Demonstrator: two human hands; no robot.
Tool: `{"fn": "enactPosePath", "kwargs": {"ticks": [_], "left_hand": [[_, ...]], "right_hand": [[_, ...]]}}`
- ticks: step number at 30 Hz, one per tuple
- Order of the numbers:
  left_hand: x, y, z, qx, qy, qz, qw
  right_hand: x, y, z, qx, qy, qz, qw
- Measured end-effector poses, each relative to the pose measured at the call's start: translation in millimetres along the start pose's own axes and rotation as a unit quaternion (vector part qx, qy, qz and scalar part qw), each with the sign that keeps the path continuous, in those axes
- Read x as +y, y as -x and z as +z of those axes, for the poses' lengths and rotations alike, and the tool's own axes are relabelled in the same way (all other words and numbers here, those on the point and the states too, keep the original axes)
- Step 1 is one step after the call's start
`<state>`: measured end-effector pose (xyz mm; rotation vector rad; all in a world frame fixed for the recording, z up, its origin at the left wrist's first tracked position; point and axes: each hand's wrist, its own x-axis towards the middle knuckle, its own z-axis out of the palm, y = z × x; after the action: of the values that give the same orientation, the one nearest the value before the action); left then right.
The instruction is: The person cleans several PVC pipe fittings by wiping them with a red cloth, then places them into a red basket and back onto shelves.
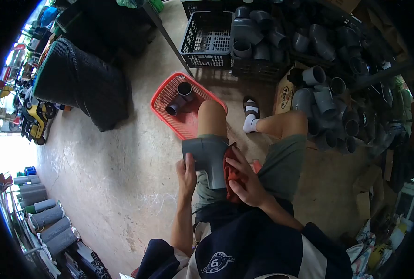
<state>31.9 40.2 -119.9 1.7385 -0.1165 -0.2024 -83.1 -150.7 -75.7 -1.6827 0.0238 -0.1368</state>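
A large grey PVC pipe tee (206, 156) rests over my lap, one branch pointing toward my body. My left hand (187, 173) grips its left end, the thumb lying on the outer surface. My right hand (245, 181) presses a dark red cloth (232, 173) against the tee's right side, fingers bent over the fabric. Just beyond my knee, a red plastic basket (158, 104) sits on the floor. Inside it lies another grey pipe fitting (181, 100) with dark round openings.
Black crates, one a slatted crate (207, 42), stand ahead beside a heap of grey fittings (325, 100) and a cardboard box (286, 90). A thin metal post (167, 37) rises near the basket. Rolled black mesh (79, 83) stands left; more mesh rolls (53, 223) lie lower left.
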Motion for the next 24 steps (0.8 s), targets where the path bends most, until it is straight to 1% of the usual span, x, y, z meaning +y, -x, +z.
{"fn": "enactPosePath", "kwargs": {"ticks": [1,3,5,6,8,9,11,12,13,14,15,16,17,20,21,22,23,24], "left_hand": [[7.9,8.9,2.9,-0.01,0.004,0.014,1.0],[38.1,28.5,-15.4,-0.102,0.088,-0.12,0.984],[88.5,30.6,-23.8,-0.211,0.063,0.022,0.975],[100.6,33.3,-29.0,-0.264,0.049,0.088,0.959],[100.7,37.4,-46.2,-0.34,-0.028,0.114,0.933],[99.2,39.3,-51.1,-0.375,-0.066,0.127,0.916],[95.6,43.7,-46.7,-0.264,-0.01,-0.017,0.964],[91.3,45.8,-42.0,-0.204,0.018,-0.09,0.975],[84.1,41.7,-30.2,-0.123,0.1,-0.108,0.981],[83.4,38.1,-18.0,-0.079,0.231,-0.153,0.958],[62.6,35.9,-20.3,-0.048,0.286,-0.168,0.942],[56.0,30.7,-14.0,-0.014,0.344,-0.181,0.921],[53.4,32.0,-7.3,0.004,0.446,-0.255,0.858],[61.2,37.6,5.9,0.02,0.53,-0.259,0.807],[64.3,40.6,3.4,0.009,0.538,-0.27,0.798],[62.5,43.4,-1.9,-0.072,0.512,-0.194,0.834],[59.2,45.6,-9.7,-0.15,0.476,-0.116,0.858],[56.9,44.9,-18.1,-0.172,0.44,-0.084,0.877]], "right_hand": [[-7.2,-4.0,-8.4,-0.02,0.017,-0.011,1.0],[-30.2,-10.9,-20.3,-0.061,0.043,-0.033,0.997],[-58.7,-24.0,-25.8,-0.102,0.062,-0.062,0.991],[-67.4,-28.6,-21.8,-0.113,0.005,-0.04,0.993],[-79.3,-41.0,-10.9,-0.14,-0.109,-0.001,0.984],[-72.7,-49.8,-10.5,-0.168,-0.114,0.021,0.979],[-71.4,-65.7,-11.4,-0.18,-0.166,0.071,0.967],[-70.5,-67.7,-10.9,-0.185,-0.192,0.097,0.959],[-59.3,-65.6,-10.8,-0.204,-0.24,0.184,0.931],[-56.1,-59.2,-9.0,-0.159,-0.238,0.127,0.95],[-57.3,-48.7,-4.7,-0.115,-0.233,0.072,0.963],[-58.8,-39.5,-4.7,-0.075,-0.223,0.017,0.972],[-59.5,-29.9,-9.6,-0.086,-0.16,-0.001,0.983],[-82.9,-7.3,-5.2,-0.03,-0.064,-0.049,0.996],[-81.8,-5.0,-1.5,-0.021,-0.103,-0.062,0.993],[-83.3,-3.8,-1.9,-0.01,-0.17,-0.038,0.985],[-85.5,-2.6,-2.1,0.0,-0.238,-0.013,0.971],[-88.0,-1.7,-1.6,0.011,-0.308,0.013,0.951]]}}
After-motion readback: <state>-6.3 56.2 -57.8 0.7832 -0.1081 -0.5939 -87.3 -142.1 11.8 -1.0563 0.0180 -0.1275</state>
